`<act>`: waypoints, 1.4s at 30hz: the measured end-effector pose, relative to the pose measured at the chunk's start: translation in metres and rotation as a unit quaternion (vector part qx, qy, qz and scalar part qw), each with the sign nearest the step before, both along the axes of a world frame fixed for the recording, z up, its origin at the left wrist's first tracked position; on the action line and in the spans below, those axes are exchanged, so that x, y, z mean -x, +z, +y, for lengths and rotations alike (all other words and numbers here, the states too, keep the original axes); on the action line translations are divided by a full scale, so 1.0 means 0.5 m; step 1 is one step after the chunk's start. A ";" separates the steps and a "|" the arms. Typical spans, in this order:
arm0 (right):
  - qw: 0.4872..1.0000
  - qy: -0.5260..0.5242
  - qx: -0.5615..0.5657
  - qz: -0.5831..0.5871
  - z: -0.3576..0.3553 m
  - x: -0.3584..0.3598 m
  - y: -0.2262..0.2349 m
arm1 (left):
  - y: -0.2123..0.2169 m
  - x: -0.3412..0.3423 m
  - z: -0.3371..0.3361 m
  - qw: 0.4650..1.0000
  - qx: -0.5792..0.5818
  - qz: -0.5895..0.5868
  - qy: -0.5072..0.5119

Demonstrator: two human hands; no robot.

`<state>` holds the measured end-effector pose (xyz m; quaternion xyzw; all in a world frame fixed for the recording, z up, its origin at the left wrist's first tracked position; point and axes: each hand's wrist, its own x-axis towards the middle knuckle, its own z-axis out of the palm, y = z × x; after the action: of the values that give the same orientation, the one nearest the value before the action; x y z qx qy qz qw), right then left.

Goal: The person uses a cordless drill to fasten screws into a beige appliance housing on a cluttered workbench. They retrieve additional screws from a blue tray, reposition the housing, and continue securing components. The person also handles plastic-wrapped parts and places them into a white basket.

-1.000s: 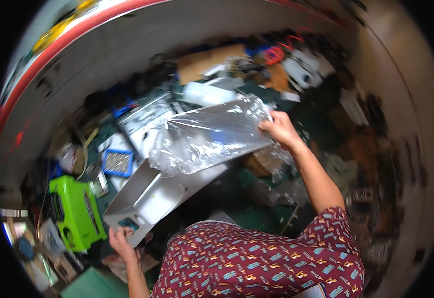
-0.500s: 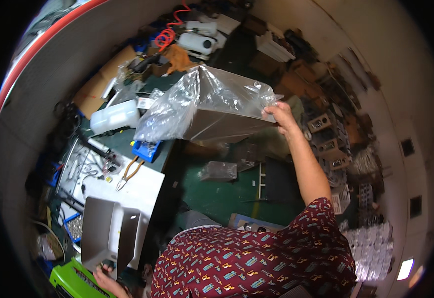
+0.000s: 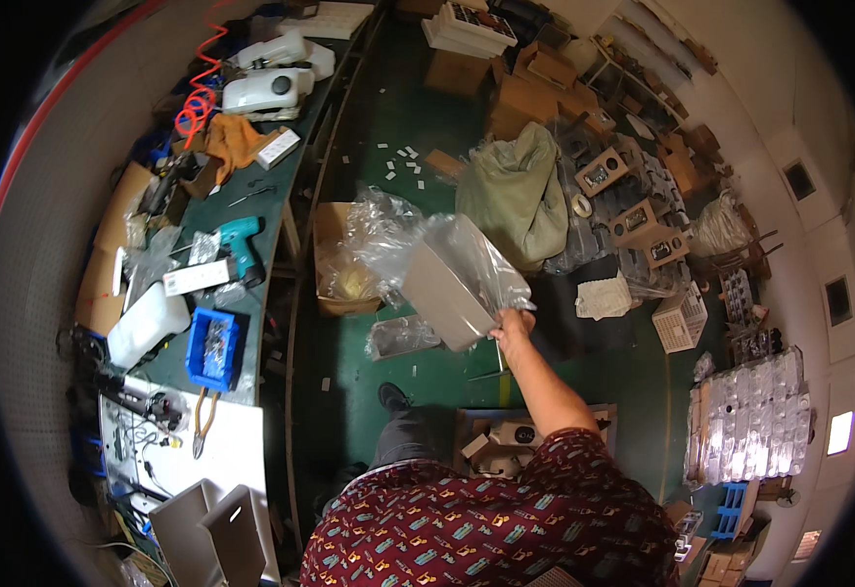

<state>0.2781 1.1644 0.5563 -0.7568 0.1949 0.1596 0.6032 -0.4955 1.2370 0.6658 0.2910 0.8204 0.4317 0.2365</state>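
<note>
The left hand is out of view, so its grip cannot be told. The right hand (image 3: 513, 325) grasps the near corner of a grey, box-shaped shell (image 3: 443, 293) in clear plastic film (image 3: 499, 277), above the green floor (image 3: 349, 347); whether the film touches the brown cardboard carton (image 3: 331, 235) beyond is unclear.

Near floor (image 3: 445, 384) passable | carton (image 3: 330, 223), sack (image 3: 514, 196) flank wrapped box (image 3: 445, 292) | beneath bench (image 3: 276, 186) perhaps blocked

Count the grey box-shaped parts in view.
3 that I can make out: bagged part gripped by the right hand; wrapped part on the floor; bare part at the picture's lower left. Others may be hidden.
</note>
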 end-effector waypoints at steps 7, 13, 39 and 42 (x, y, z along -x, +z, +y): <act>0.974 -0.224 0.021 0.005 -0.296 -0.211 -0.224 | -0.022 -0.144 0.065 0.994 0.051 0.095 -0.015; 0.970 -0.240 -0.038 0.029 -0.495 -0.297 -0.299 | -0.016 -0.170 0.068 0.982 0.091 0.168 -0.003; 0.819 0.518 -0.031 -0.244 0.187 0.110 -0.275 | -0.019 0.103 -0.213 0.963 -0.003 -0.183 0.197; 0.688 0.704 -0.175 -0.010 0.402 0.489 -0.012 | -0.005 0.101 -0.209 0.958 -0.091 -0.244 0.121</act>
<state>0.0334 1.3656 0.5500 -0.5537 -0.4326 0.5615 0.4370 -0.5460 1.1326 0.6634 0.0955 0.7240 0.5878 0.3482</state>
